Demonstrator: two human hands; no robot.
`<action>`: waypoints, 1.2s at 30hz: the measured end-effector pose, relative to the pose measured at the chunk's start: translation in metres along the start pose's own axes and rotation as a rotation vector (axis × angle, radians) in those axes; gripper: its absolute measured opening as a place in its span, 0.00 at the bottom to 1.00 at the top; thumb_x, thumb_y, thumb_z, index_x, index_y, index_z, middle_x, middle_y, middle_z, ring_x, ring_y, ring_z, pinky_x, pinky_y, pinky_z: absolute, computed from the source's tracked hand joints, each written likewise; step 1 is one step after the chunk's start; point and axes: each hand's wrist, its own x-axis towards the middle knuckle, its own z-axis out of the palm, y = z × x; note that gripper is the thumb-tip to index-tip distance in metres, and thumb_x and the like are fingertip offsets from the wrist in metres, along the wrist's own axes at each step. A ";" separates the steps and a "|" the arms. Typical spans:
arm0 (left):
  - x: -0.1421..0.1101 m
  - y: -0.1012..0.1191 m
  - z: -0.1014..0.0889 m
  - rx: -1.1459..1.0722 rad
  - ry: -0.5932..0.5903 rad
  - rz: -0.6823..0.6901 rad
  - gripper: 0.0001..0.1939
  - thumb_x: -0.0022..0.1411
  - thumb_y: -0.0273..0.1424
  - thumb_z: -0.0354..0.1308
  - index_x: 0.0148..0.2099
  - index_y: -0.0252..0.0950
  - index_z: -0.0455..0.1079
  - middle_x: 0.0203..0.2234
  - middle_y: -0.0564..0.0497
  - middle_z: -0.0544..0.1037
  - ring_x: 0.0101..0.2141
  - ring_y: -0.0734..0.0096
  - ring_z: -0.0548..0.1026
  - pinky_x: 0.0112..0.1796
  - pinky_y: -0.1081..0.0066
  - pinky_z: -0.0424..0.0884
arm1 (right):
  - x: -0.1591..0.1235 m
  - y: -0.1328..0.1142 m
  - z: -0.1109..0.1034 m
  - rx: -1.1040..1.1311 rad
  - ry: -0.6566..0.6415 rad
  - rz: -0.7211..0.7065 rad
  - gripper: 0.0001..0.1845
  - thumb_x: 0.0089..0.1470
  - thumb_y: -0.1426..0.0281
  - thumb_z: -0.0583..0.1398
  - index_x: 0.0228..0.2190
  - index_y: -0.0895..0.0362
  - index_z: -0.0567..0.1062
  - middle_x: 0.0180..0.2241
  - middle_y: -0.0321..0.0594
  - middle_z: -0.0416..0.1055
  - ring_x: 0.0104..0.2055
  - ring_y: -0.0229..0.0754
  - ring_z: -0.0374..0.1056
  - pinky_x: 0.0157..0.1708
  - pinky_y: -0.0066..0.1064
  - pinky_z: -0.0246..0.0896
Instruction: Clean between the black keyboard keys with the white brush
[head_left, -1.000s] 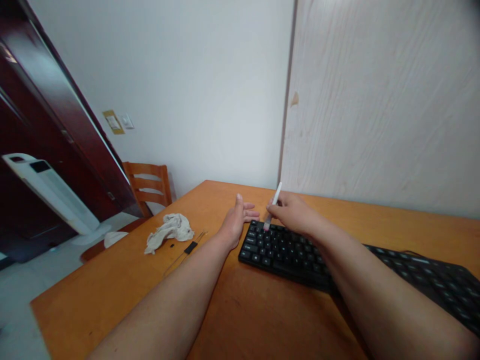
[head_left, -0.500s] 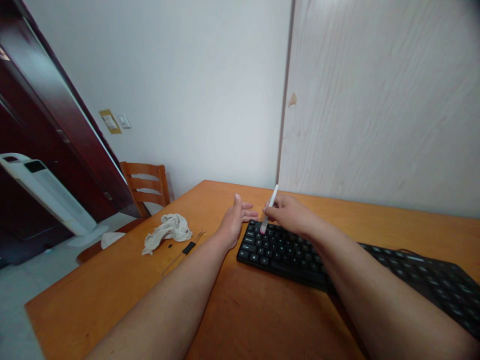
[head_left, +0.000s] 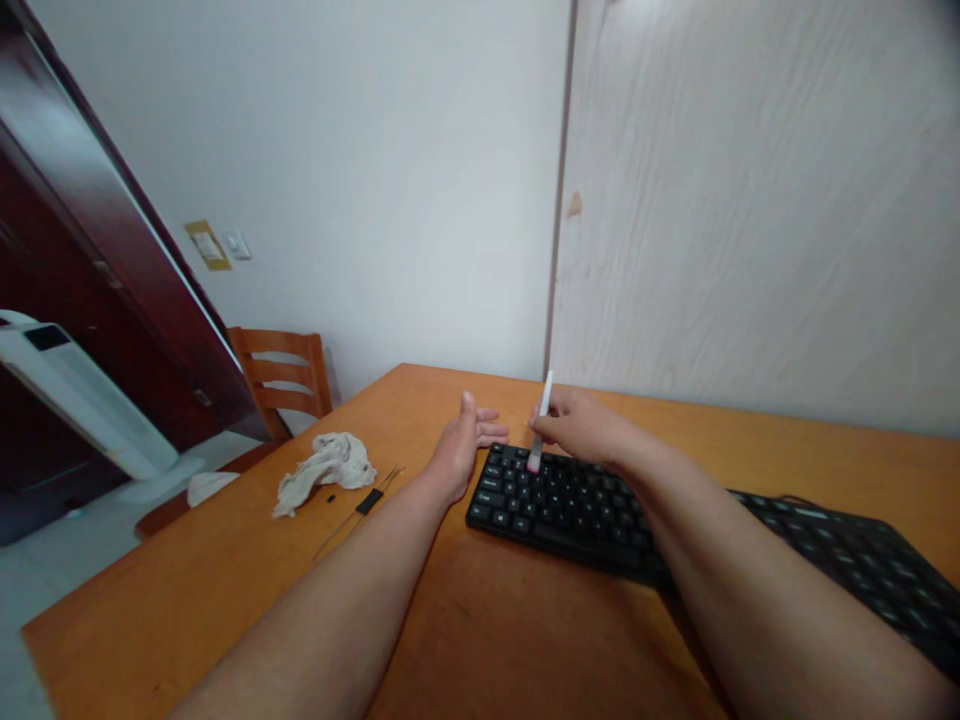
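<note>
A black keyboard (head_left: 559, 510) lies on the wooden table, its right part partly covered by my right forearm. My right hand (head_left: 574, 425) grips a small brush (head_left: 546, 395) with a white handle. The brush's pinkish bristle end rests on keys in the upper left part of the keyboard. My left hand (head_left: 466, 440) is at the keyboard's left end, thumb up and fingers stretched out past the far corner, with nothing in it. Whether it touches the keyboard's edge I cannot tell.
Left of my left arm lie a crumpled whitish cloth (head_left: 330, 468), a small black piece (head_left: 331, 498) and a thin wire-like tool with a black block (head_left: 369, 501). A wooden chair (head_left: 285, 372) stands beyond the table's left edge (head_left: 300, 432). A wall rises behind the table.
The brush tip has shifted slightly to the right over the keys, and its handle stands a little more upright. My left hand keeps its place by the keyboard. The view has turned slightly right.
</note>
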 end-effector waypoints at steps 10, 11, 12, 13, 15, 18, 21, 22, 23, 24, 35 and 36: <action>-0.001 0.000 0.000 0.012 -0.001 0.020 0.43 0.62 0.63 0.35 0.48 0.29 0.70 0.37 0.35 0.81 0.39 0.54 0.80 0.46 0.58 0.72 | -0.001 0.001 -0.001 0.069 -0.029 -0.044 0.06 0.51 0.72 0.57 0.25 0.58 0.72 0.24 0.36 0.71 0.27 0.38 0.65 0.27 0.27 0.56; 0.000 0.000 -0.001 0.016 -0.002 0.021 0.43 0.62 0.63 0.34 0.49 0.28 0.70 0.37 0.35 0.81 0.39 0.54 0.80 0.46 0.58 0.72 | -0.001 0.002 0.000 0.055 -0.028 -0.039 0.06 0.51 0.72 0.57 0.24 0.58 0.72 0.24 0.36 0.71 0.27 0.38 0.64 0.27 0.27 0.56; 0.000 -0.001 -0.001 0.020 -0.003 0.022 0.44 0.63 0.63 0.34 0.49 0.28 0.70 0.36 0.35 0.81 0.39 0.54 0.80 0.46 0.58 0.72 | 0.000 0.003 0.000 0.038 -0.016 -0.033 0.06 0.51 0.73 0.57 0.24 0.58 0.71 0.24 0.36 0.71 0.27 0.38 0.64 0.27 0.27 0.56; 0.000 -0.001 -0.001 0.022 -0.005 0.025 0.44 0.63 0.63 0.34 0.49 0.28 0.70 0.36 0.35 0.81 0.39 0.54 0.80 0.46 0.58 0.72 | 0.000 0.003 -0.001 0.024 0.004 -0.027 0.06 0.50 0.73 0.58 0.23 0.58 0.71 0.24 0.36 0.71 0.27 0.38 0.64 0.27 0.27 0.55; 0.001 -0.002 -0.001 0.024 -0.008 0.029 0.44 0.63 0.63 0.33 0.50 0.29 0.69 0.36 0.36 0.81 0.39 0.54 0.80 0.46 0.57 0.71 | 0.001 0.003 -0.002 0.014 0.040 -0.022 0.05 0.50 0.73 0.58 0.23 0.58 0.71 0.24 0.37 0.70 0.28 0.38 0.64 0.28 0.27 0.55; 0.001 -0.002 -0.001 0.028 -0.009 0.023 0.44 0.63 0.63 0.33 0.49 0.29 0.70 0.37 0.36 0.81 0.39 0.54 0.80 0.47 0.56 0.71 | 0.000 0.001 -0.002 0.038 0.037 -0.030 0.06 0.51 0.73 0.57 0.24 0.58 0.72 0.24 0.37 0.71 0.27 0.38 0.64 0.27 0.27 0.55; 0.001 -0.002 -0.001 0.031 -0.008 0.013 0.43 0.62 0.63 0.33 0.49 0.30 0.70 0.37 0.36 0.81 0.40 0.54 0.80 0.48 0.56 0.70 | 0.000 0.002 0.000 0.043 0.001 -0.045 0.07 0.52 0.72 0.57 0.24 0.58 0.72 0.23 0.36 0.71 0.26 0.37 0.64 0.26 0.26 0.55; 0.001 -0.002 -0.001 0.029 -0.008 0.014 0.43 0.62 0.63 0.34 0.49 0.30 0.70 0.37 0.36 0.81 0.40 0.54 0.80 0.48 0.56 0.70 | 0.000 0.003 0.001 0.030 0.003 -0.045 0.07 0.51 0.72 0.57 0.23 0.57 0.71 0.23 0.36 0.71 0.26 0.37 0.64 0.26 0.27 0.55; 0.001 -0.002 -0.001 0.026 -0.008 0.018 0.43 0.62 0.63 0.33 0.49 0.30 0.70 0.37 0.36 0.81 0.40 0.54 0.80 0.48 0.56 0.71 | 0.001 0.004 0.001 0.012 0.015 -0.043 0.07 0.51 0.72 0.57 0.23 0.57 0.71 0.23 0.37 0.71 0.26 0.38 0.64 0.26 0.27 0.55; 0.002 -0.003 -0.002 0.023 -0.009 0.023 0.43 0.62 0.63 0.33 0.49 0.30 0.70 0.36 0.36 0.81 0.39 0.54 0.80 0.47 0.55 0.71 | 0.001 0.004 0.001 -0.004 0.035 -0.038 0.06 0.50 0.72 0.58 0.24 0.57 0.71 0.24 0.37 0.71 0.27 0.38 0.64 0.27 0.27 0.54; 0.002 -0.002 -0.002 0.026 -0.018 0.030 0.43 0.63 0.62 0.34 0.50 0.29 0.70 0.38 0.36 0.81 0.40 0.54 0.80 0.46 0.57 0.71 | -0.001 0.002 0.001 -0.022 0.039 -0.031 0.04 0.50 0.72 0.58 0.26 0.57 0.72 0.25 0.37 0.72 0.27 0.38 0.65 0.27 0.27 0.55; 0.001 -0.002 -0.002 0.023 -0.018 0.027 0.42 0.64 0.62 0.34 0.50 0.29 0.70 0.38 0.36 0.81 0.40 0.54 0.80 0.46 0.57 0.71 | 0.000 0.002 0.001 -0.032 0.060 -0.024 0.03 0.50 0.72 0.58 0.26 0.58 0.72 0.25 0.37 0.72 0.28 0.38 0.65 0.27 0.27 0.55</action>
